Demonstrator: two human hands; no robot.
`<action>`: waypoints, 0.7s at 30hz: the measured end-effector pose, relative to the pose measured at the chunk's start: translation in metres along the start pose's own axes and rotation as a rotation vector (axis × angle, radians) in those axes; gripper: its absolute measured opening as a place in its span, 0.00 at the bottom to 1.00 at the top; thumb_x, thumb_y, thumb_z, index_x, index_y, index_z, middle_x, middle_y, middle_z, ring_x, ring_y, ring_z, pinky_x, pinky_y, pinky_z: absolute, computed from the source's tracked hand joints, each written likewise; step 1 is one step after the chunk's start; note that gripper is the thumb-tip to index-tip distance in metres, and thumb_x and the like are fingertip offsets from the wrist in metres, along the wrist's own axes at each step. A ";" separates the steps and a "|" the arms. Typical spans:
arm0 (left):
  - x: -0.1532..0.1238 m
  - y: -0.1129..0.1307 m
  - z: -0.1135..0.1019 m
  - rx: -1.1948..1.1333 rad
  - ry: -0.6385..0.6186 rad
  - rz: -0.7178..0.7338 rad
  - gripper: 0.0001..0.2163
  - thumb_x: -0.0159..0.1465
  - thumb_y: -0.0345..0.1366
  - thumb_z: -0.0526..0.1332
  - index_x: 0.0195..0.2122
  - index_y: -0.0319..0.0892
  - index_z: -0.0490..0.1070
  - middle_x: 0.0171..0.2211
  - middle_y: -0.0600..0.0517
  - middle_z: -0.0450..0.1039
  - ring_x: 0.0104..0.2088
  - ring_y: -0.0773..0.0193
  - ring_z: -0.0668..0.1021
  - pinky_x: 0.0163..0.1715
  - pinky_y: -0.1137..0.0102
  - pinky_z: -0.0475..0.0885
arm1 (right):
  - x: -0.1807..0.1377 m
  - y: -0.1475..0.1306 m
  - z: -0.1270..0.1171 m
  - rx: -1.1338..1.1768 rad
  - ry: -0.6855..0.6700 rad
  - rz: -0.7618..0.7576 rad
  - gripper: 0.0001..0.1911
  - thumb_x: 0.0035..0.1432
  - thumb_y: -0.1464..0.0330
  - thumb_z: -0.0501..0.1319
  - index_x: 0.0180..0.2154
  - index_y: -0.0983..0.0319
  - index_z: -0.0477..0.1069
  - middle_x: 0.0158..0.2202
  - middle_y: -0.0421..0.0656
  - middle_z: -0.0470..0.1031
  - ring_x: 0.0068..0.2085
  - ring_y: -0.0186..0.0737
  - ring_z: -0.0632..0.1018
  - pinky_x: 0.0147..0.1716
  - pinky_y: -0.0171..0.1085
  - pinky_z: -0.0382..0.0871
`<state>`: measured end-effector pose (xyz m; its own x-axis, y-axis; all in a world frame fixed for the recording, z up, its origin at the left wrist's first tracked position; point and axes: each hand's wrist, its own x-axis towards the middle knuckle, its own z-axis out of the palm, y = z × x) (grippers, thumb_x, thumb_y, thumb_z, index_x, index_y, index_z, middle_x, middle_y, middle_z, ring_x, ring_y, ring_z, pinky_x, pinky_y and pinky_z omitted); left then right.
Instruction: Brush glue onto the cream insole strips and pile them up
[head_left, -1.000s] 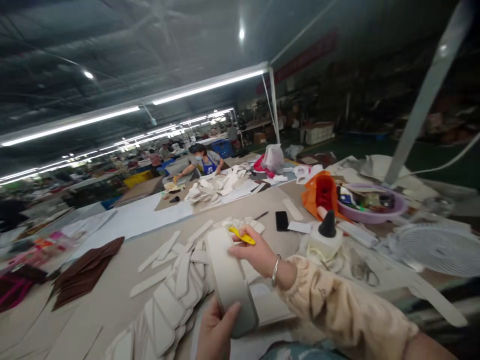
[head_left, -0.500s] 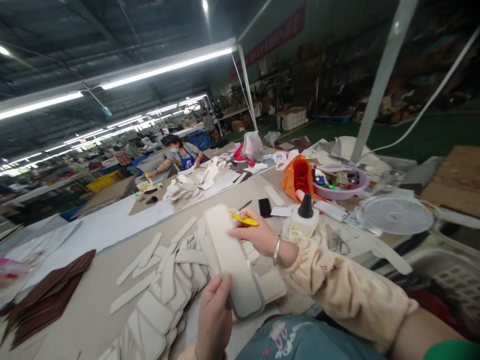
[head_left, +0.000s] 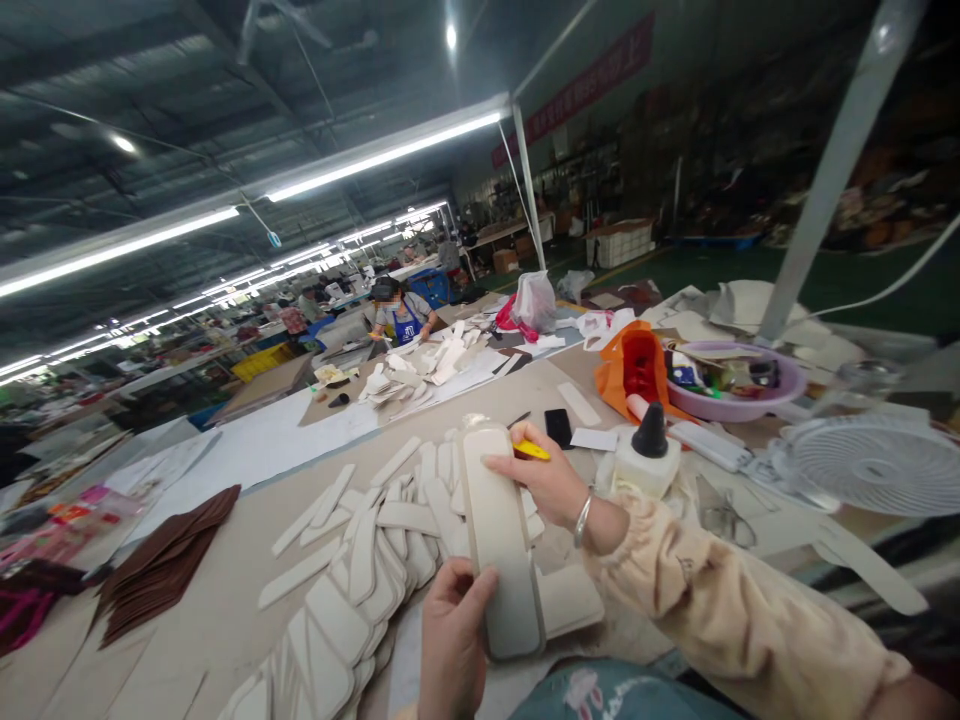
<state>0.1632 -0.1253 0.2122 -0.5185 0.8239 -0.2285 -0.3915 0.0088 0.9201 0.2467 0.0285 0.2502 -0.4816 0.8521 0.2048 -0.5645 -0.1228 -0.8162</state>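
A long, round-cornered off-white panel (head_left: 504,520) stands tilted before me, its lower end greyish and its edges doubled, as if layered. My left hand (head_left: 456,625) pinches its lower left edge, thumb on the front face. At the upper right edge my right hand (head_left: 551,475) grips the panel with the thumb on its face. That same hand also holds a slim yellow-handled tool (head_left: 531,449); its working end is hidden behind the panel. To the left lies a spread heap of similar off-white strips (head_left: 360,590). A few pieces (head_left: 571,600) lie behind the panel, low on the right.
A white bottle with a black cone cap (head_left: 646,455), a dark phone (head_left: 557,428), an orange bag (head_left: 626,370), a lilac basin (head_left: 750,405) and a white fan (head_left: 870,465) stand on the right. Brown sheets (head_left: 169,565) lie left. A co-worker (head_left: 405,312) works across the table.
The view has swung left, so the scene sits further right. The panel now stands more upright, with both hands still on it. The co-worker's arm has drawn in.
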 end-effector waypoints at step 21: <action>0.002 -0.002 0.010 0.028 0.008 0.006 0.14 0.48 0.38 0.67 0.24 0.40 0.60 0.21 0.57 0.64 0.23 0.72 0.65 0.24 0.77 0.60 | 0.002 -0.008 -0.003 -0.120 -0.006 -0.023 0.23 0.39 0.63 0.69 0.27 0.58 0.54 0.23 0.31 0.59 0.24 0.30 0.62 0.24 0.30 0.58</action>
<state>0.1703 -0.1182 0.2135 -0.5273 0.8192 -0.2254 -0.3668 0.0198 0.9301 0.2524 0.0325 0.2551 -0.4738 0.8508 0.2273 -0.4917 -0.0414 -0.8698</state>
